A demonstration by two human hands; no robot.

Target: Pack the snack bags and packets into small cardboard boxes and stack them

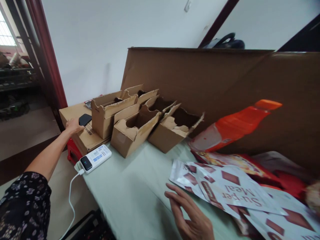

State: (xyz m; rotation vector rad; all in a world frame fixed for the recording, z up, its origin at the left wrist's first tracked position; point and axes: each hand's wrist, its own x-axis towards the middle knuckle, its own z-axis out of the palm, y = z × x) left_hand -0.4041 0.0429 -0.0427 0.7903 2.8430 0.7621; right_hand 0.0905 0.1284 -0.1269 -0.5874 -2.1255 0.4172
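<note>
My left hand [74, 126] reaches out to the far left, over a flat cardboard box. Its fingers and thumb close on the near edge of a flat black object [85, 119] that looks like a phone. At the lower middle, my right hand [188, 213] hovers over the pale green tabletop with fingers stretched out and nothing in them. Beside its fingertips lie white and brown "Super Meal" pouches [225, 186]. Between my hands, a white power bank [96, 157] rests at the table's left edge with a white cable plugged in.
Several open-topped cardboard boxes [135, 133] stand in rows at the back left, partly on the flat box [87, 141]. An orange bottle [232, 128] leans over packets at right. A tall cardboard panel [200, 80] rises behind. A red stool [73, 151] is below left.
</note>
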